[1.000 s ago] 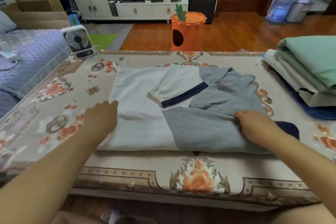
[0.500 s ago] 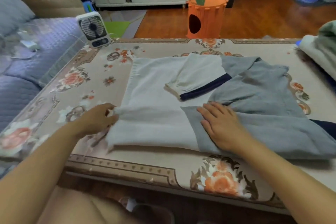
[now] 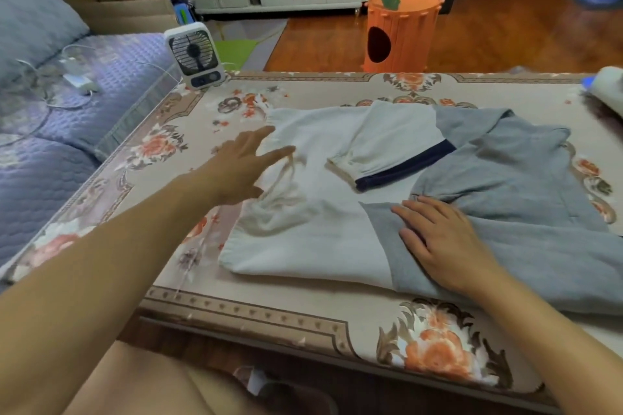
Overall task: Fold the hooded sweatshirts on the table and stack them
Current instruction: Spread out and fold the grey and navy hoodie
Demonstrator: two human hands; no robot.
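A white and grey hooded sweatshirt point(image 3: 337, 239) lies partly folded on the floral-covered table point(image 3: 303, 320), a sleeve with a navy band point(image 3: 401, 172) laid across its middle. My left hand point(image 3: 242, 168) hovers over the white hem at the left, fingers straight and spread, holding nothing. The fabric under it is rumpled. My right hand point(image 3: 441, 239) presses flat on the grey part near the front edge. At the far right edge, a sliver of the stack of folded garments point(image 3: 610, 87) shows.
A small white fan point(image 3: 194, 54) stands on the table's back-left corner. A bed with cables point(image 3: 67, 84) runs along the left. An orange carrot-shaped bin point(image 3: 401, 30) stands on the floor behind the table.
My left hand let go of the front-left hem and moved up and back over the white fabric, fingers now spread. My right hand stays pressed on the grey part.
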